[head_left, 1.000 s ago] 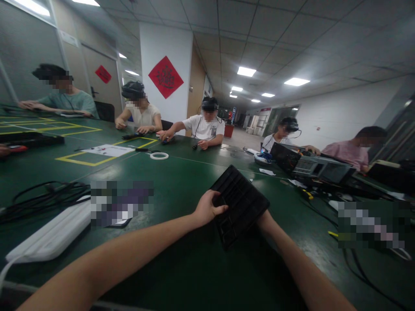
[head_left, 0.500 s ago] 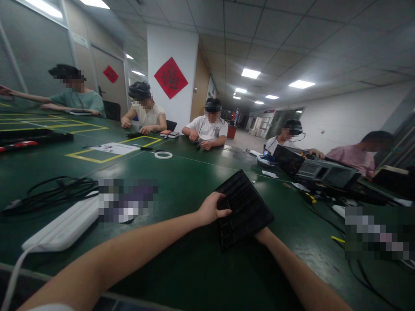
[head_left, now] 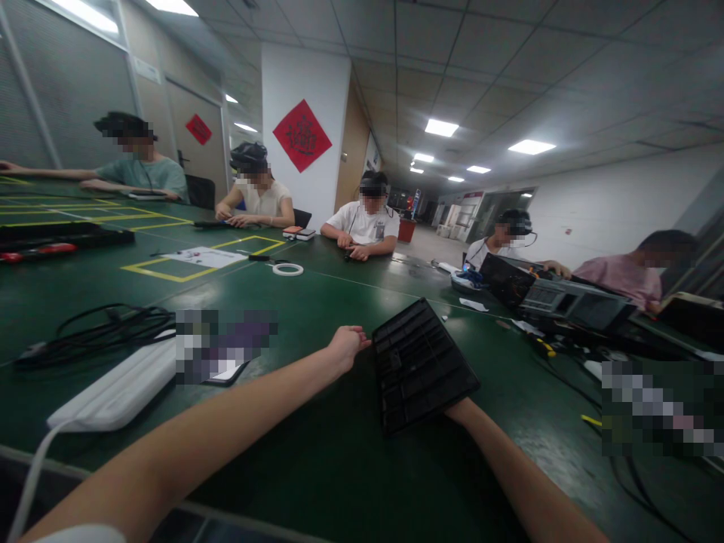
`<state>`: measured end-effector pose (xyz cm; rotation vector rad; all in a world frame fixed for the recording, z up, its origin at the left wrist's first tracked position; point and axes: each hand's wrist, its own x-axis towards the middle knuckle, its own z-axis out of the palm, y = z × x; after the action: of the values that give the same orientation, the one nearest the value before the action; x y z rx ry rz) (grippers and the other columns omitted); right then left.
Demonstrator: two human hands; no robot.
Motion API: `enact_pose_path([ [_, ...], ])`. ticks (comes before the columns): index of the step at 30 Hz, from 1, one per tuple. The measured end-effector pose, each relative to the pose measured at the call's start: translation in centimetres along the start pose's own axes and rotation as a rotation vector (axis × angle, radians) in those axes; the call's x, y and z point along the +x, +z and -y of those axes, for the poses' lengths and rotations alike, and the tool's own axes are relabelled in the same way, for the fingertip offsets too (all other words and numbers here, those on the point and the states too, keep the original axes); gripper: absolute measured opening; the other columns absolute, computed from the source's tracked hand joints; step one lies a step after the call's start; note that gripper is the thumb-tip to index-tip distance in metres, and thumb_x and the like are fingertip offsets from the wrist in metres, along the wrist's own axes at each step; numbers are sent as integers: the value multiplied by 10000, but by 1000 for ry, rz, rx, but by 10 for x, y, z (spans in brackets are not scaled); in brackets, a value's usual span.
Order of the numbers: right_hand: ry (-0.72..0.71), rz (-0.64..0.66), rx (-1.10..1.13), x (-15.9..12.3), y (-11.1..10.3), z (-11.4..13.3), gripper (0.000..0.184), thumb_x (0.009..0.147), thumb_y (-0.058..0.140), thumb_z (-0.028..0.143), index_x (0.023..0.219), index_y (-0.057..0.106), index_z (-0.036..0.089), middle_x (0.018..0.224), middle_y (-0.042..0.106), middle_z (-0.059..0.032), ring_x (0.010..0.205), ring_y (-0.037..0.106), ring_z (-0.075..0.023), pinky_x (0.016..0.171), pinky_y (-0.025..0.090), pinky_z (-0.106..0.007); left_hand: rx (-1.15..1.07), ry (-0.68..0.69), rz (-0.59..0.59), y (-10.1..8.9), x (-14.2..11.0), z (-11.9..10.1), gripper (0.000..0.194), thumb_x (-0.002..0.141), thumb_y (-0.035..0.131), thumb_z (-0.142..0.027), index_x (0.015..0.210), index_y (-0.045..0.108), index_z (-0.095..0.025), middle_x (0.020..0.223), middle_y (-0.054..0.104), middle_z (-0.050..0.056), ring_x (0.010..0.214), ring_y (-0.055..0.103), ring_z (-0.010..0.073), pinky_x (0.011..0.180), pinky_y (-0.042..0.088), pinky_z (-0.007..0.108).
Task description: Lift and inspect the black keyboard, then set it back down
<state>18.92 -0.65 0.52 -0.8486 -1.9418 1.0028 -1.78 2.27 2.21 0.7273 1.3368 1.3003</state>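
Observation:
A black compartment tray (head_left: 427,366), ribbed into rows, is held tilted above the green table. My right hand (head_left: 461,409) grips its lower right side; most of that hand is hidden behind the tray. Beside the tray's left edge is my left hand (head_left: 346,348), fingers drawn together and fingertips close to the rim. Whether they touch the rim, or pinch something small, I cannot tell.
To the left lie a white power strip (head_left: 116,385), a phone (head_left: 229,371) and coiled black cables (head_left: 102,332). Farther off is a white tape ring (head_left: 288,269). An opened computer case (head_left: 571,298) and loose cables stand at right. Several people sit around the table (head_left: 317,309).
My left hand has come off the tray's inner face and moved left to beside its edge. The tray stays in my right hand, nearly where it was.

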Motion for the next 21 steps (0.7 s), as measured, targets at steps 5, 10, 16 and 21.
enact_pose_path([
  [5, 30, 29, 21, -2, -1, -1, 470, 711, 524, 531, 1137, 530, 331, 1279, 482, 12, 1232, 363, -206, 1066, 214, -439, -67, -67, 111, -4, -7, -5, 87, 851, 386, -128, 833, 466, -97, 686, 547, 55, 525, 538, 82, 525, 460, 195],
  [10, 71, 18, 92, -1, -1, -5, 408, 752, 476, 521, 1109, 549, 338, 1224, 535, 5, 1228, 371, -193, 1032, 281, -431, 66, -66, 280, 1, -16, 1, 285, 775, 540, -375, 667, 493, -116, 425, 389, -63, 320, 300, 23, 332, 183, 143],
  [16, 65, -27, 40, 4, -5, -29, 384, 724, 511, 531, 1049, 586, 341, 1196, 559, 31, 1212, 392, -185, 1042, 270, -407, 130, -16, 503, 0, -18, 1, 204, 674, 640, -240, 804, 565, -103, 660, 605, 33, 447, 471, 52, 392, 281, 164],
  [21, 62, -51, 23, 3, -7, -39, 412, 700, 544, 530, 1051, 593, 320, 1206, 553, 9, 1192, 413, -205, 1043, 265, -415, 308, 201, 438, 2, -17, 10, 177, 664, 627, -284, 706, 570, -122, 559, 561, -6, 395, 398, 52, 371, 223, 180],
])
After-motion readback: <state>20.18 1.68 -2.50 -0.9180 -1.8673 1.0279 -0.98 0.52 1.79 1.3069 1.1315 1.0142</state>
